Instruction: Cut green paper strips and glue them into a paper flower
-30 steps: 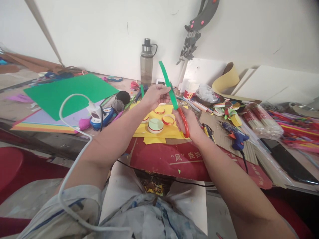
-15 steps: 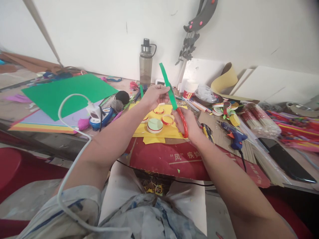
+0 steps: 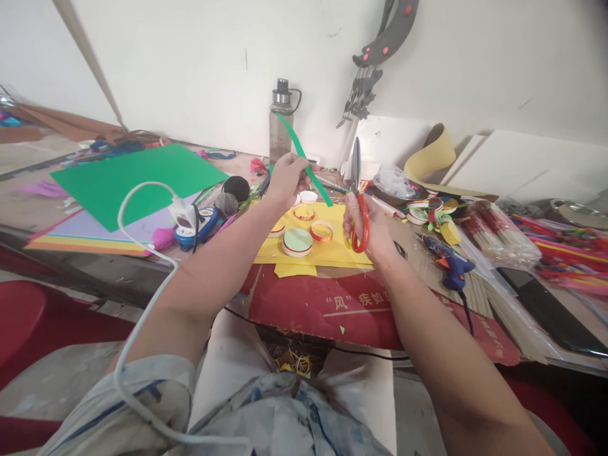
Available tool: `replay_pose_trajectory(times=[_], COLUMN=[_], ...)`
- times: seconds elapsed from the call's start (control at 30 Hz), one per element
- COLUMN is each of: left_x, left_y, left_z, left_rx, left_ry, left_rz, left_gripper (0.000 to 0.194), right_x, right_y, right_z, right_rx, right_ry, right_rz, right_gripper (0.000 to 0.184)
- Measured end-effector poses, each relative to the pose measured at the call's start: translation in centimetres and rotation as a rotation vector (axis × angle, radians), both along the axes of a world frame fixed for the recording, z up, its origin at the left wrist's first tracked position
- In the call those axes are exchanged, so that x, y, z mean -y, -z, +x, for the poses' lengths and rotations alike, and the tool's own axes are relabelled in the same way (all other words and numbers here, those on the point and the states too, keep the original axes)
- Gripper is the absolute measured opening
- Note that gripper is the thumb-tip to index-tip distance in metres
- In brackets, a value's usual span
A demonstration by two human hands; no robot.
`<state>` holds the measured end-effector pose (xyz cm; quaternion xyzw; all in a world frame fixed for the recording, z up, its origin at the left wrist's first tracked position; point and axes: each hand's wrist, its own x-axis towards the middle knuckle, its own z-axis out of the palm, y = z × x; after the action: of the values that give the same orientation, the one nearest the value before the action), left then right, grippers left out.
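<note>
Between the thumb and fingers of my left hand (image 3: 289,180) a narrow green paper strip (image 3: 297,144) is pinched, slanting down to the right. My right hand (image 3: 373,228) grips scissors (image 3: 361,218) by their red handles, blades pointing up and apart from the strip. Below the hands lies yellow paper (image 3: 266,254). On it rest a round pale-green-topped disc (image 3: 297,241) with a white and red side, and a red-and-yellow ring (image 3: 322,232). Another ring (image 3: 304,213) stands farther back, and the left forearm partly covers a further round piece.
Left are a green sheet (image 3: 137,180) on stacked coloured paper and a power strip (image 3: 196,225) with a white cable (image 3: 142,310). A bottle (image 3: 280,130) stands at the back. Right are a blue glue gun (image 3: 449,259) and a black phone (image 3: 546,310). Red cardboard (image 3: 304,304) covers the front edge.
The scissors have come away from the green strip and moved right, with blades now upright. My left hand has shifted slightly left with the strip, which now looks narrower.
</note>
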<state>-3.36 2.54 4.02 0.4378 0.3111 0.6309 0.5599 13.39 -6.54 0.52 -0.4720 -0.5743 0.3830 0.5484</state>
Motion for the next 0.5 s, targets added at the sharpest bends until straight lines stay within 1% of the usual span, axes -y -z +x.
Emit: replay_pose_trajectory(times=[0.1, 0.23, 0.33, 0.4, 0.5], left_x=[0.2, 0.7, 0.9, 1.0, 1.2], left_y=[0.3, 0.6, 0.6, 0.5, 0.5], left_z=[0.2, 0.7, 0.9, 0.9, 0.9], left_rx=[-0.087, -0.148, -0.124, -0.077, -0.063], left_ry=[0.044, 0.153, 0.218, 0.231, 0.253], left_rz=[0.025, 0.039, 0.034, 0.016, -0.044], left_gripper=[0.029, 0.032, 0.028, 0.027, 0.031], right_x=[-0.2, -0.4, -0.5, -0.6, -0.6], right_y=[0.5, 0.7, 0.8, 0.9, 1.1], right_z=[-0.3, -0.6, -0.4, -0.3, -0.3], right_rx=[0.048, 0.037, 0.025, 0.009, -0.055], right_ry=[0.005, -0.013, -0.015, -0.009, -0.038], right_rz=[0.057, 0.087, 0.078, 0.068, 0.032], right_gripper=[0.059, 0.058, 0.052, 0.048, 0.048])
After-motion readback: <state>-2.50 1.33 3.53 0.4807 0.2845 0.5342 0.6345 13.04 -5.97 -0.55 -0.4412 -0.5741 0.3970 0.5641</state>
